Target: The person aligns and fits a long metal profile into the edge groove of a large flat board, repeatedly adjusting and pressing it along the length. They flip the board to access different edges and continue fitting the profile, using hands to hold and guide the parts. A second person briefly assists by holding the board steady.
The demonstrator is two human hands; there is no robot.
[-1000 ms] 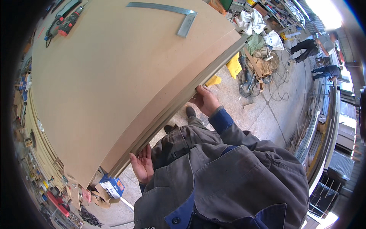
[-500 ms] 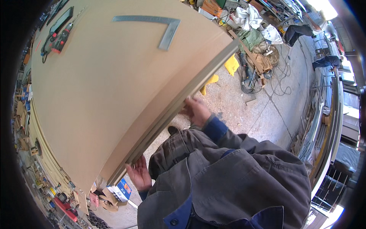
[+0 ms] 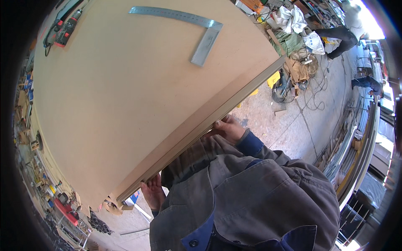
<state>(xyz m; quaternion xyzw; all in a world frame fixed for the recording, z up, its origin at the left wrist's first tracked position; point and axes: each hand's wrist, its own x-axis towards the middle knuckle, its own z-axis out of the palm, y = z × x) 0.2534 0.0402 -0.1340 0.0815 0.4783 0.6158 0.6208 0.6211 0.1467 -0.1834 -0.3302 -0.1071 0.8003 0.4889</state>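
Observation:
A long, narrow grey-brown strip (image 3: 247, 90) runs along the near edge of a large beige board (image 3: 113, 96). At the strip's lower left end, my left hand (image 3: 153, 193) has its palm turned up, its thumb at the edge and its fingertips hidden beneath. Farther right, my right hand (image 3: 229, 129) pinches the strip's outer side, thumb uppermost and the other fingers partly hidden below. A metal try square (image 3: 203, 45) lies flat on the board, beyond both hands.
A red and black cordless drill (image 3: 68, 29) rests on the board's far left. Cables, sacks and a green cloth (image 3: 289, 43) lie on the floor at the far right. Two other people are in the background, one in dark trousers (image 3: 341, 37). Long metal profiles (image 3: 345, 150) are stacked at right.
My right hand, blurred before, is now steady and closed on the strip. The board and try square sit farther right in the picture. My left hand stays at the strip's lower end.

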